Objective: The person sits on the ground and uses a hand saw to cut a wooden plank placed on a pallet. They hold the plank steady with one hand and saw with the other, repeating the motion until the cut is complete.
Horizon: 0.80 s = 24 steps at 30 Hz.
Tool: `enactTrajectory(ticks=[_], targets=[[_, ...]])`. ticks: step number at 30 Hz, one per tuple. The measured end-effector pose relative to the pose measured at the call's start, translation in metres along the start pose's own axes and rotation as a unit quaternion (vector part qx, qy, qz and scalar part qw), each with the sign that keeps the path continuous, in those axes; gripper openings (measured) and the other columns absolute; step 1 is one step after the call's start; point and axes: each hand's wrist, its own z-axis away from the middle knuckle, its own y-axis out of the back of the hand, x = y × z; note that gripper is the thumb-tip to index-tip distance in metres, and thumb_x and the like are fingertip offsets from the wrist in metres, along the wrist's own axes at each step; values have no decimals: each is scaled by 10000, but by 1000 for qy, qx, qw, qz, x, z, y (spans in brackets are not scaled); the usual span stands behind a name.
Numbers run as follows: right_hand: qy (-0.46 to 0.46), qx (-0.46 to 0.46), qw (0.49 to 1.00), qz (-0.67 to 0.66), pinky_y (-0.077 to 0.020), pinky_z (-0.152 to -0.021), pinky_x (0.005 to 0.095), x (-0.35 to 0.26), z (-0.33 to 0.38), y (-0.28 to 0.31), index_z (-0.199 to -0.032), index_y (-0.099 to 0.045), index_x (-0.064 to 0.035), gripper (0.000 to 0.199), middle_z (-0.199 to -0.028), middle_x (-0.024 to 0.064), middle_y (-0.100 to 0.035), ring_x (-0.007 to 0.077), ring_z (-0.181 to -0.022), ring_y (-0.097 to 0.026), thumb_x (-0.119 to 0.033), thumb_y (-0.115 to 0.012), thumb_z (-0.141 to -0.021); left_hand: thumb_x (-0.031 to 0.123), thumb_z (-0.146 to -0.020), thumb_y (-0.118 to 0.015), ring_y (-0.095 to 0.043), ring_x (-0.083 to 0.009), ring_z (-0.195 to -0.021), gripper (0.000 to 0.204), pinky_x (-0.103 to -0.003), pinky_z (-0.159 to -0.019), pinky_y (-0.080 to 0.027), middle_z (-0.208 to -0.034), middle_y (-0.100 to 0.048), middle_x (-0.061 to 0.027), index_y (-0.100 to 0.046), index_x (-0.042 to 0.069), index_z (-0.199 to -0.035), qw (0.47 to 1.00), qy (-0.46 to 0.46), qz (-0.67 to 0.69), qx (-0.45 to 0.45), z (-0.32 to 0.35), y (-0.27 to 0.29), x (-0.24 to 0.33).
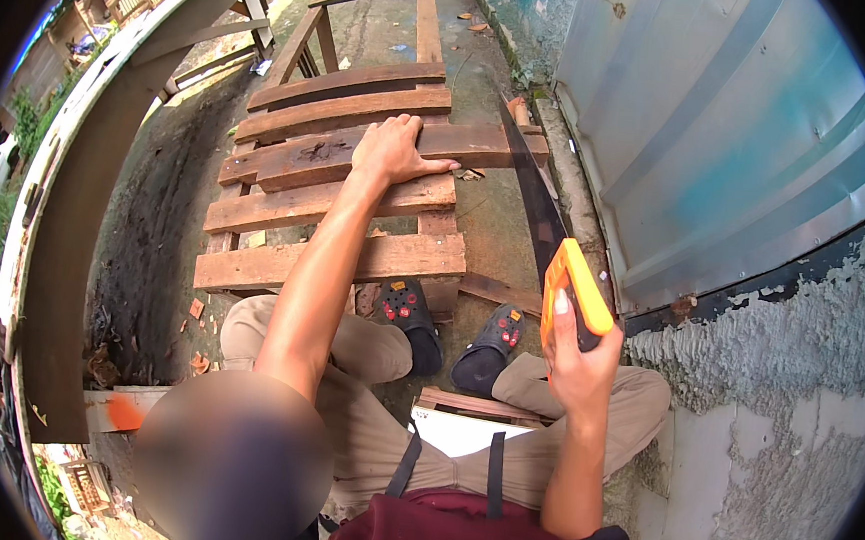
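My left hand bears down on a loose wooden board, with its fingers bent over the board's far side and the thumb stretched along it. That board lies across a slatted wooden frame, its right end sticking out past the slats. In my right hand is a handsaw with an orange-yellow handle. The saw's dark blade slants up and away, and crosses the board near its right end. How deep the teeth sit in the wood I cannot tell.
A ribbed metal sheet and a rough, peeling wall stand close on the right. Along the left runs a long wooden structure. My clog-shod feet are by the frame's near edge. Wood scraps litter the floor.
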Motion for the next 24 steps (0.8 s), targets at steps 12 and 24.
enactTrajectory(ticks=[12, 24], targets=[[13, -4, 1000, 11, -394, -583, 218, 26, 40, 17, -1063, -668, 67, 229, -749, -18, -598, 39, -661, -491, -140, -677, -967, 764, -630, -775, -639, -324, -1002, 861, -430, -895, -477, -1048, -664, -156, -645, 7, -1018, 984, -97, 31, 144, 0, -6, -16], [180, -62, 976, 102, -345, -432, 268, 5, 77, 39, -869, -494, 34, 200, -593, 31, -457, 101, -466, -409, -116, -558, -984, 554, -642, -876, -641, -355, -1060, 773, -450, -927, -526, -1091, -658, -138, -644, 27, -1157, 953, -120, 34, 277, 25, 25, -20]])
